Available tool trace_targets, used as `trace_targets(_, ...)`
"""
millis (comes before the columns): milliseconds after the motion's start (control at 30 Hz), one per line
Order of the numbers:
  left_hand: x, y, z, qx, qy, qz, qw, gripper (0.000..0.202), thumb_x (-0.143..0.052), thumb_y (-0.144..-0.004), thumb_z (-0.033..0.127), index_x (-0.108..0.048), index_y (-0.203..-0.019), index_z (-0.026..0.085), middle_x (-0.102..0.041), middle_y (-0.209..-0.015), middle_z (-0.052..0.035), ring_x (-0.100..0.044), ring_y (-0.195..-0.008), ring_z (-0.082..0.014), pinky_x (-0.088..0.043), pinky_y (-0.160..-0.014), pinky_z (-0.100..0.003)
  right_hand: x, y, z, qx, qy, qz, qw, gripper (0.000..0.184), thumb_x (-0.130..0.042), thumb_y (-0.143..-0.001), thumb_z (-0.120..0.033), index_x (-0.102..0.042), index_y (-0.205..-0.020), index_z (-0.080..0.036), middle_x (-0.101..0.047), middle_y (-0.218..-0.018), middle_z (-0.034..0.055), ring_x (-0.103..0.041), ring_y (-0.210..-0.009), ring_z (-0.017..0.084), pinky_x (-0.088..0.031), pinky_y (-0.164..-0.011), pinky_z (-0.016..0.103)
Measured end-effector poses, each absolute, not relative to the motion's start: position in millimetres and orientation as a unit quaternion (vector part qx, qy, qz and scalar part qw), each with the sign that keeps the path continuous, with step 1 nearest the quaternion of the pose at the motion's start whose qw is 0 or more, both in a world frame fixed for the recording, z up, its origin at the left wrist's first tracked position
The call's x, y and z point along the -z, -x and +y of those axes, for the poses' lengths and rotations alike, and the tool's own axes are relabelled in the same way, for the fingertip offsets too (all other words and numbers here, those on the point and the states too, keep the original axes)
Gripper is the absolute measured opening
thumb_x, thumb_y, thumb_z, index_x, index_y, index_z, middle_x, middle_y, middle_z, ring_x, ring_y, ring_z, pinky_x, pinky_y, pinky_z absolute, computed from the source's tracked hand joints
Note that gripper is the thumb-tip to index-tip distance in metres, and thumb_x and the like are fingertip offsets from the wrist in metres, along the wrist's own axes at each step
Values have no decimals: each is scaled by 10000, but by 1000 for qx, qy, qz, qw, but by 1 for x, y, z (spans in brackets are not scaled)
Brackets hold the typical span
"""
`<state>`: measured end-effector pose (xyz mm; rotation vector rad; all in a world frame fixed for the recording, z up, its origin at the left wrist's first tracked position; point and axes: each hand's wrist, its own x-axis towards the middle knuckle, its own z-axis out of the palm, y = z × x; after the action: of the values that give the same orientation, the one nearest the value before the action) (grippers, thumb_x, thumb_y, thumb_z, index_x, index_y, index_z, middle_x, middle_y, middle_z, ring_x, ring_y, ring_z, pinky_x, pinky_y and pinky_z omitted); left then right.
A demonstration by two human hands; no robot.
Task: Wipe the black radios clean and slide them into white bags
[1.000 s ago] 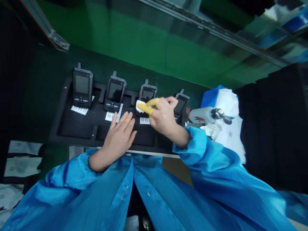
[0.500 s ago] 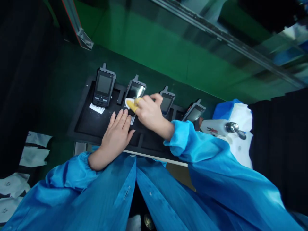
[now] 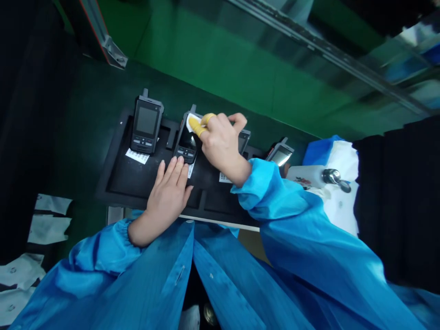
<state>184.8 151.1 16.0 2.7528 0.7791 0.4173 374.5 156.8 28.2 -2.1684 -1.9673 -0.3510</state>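
Yellow finger cots cover fingertips of my right hand [image 3: 222,140], which presses a small white cloth [image 3: 192,123] onto the upper screen of a handheld radio [image 3: 186,149]. My left hand [image 3: 169,185] lies flat with fingers stretched, its tips at that radio's lower end. This radio leans on a black tray [image 3: 120,183]. To its left another radio [image 3: 147,121] shows its whole screen and keys. A third radio [image 3: 244,137] is largely behind my right hand, and a fourth radio [image 3: 281,153] lies farther right. Paper labels [image 3: 137,156] stick out beneath some of the radios.
A white bottle with a flower print [image 3: 305,176] lies at the right by a blue and white bundle [image 3: 338,158]. White packets [image 3: 50,229] are spread at the left. A metal frame post [image 3: 115,52] stands at the back left, before a green panel [image 3: 220,68].
My right hand has moved the cloth up the radio's screen, from the lower part toward the antenna end, uncovering its keys. My left hand has stayed nearly in place.
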Motion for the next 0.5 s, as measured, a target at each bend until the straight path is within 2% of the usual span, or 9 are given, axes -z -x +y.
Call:
trace_targets(133, -17, -184, 152, -140, -945, 268, 122, 443, -423, -952, 242, -519, -1316, 10, -488, -1427, -245, -451, -1352, -358, -301, -1133, -614, -25, -386, 151, 103, 758, -636, 101, 411, -291, -965, -182, -689, -1034, -258, -595, -972, 38, -454, -952, 198, -203, -884, 450)
trace_targets(333, -13, -185, 150, -165, -943, 259, 126, 447, -436, -944, 237, -515, -1303, -16, -491, -1417, -266, -459, -1344, -365, -309, -1132, -600, -7, -355, 106, 64, 696, -713, 60, 363, -401, -913, -116, -732, -986, -246, -646, -927, 40, -457, -868, 163, -176, -805, 395)
trace_targets(500, -13, -177, 156, -222, -921, 270, 173, 400, -426, -952, 254, -560, -1252, 26, -530, -1392, -243, -486, -1331, -331, -316, -1137, -583, -26, -352, 119, 75, 666, -736, 96, 312, -436, -901, -128, -722, -952, -241, -639, -971, 30, -473, -901, 169, -175, -813, 387)
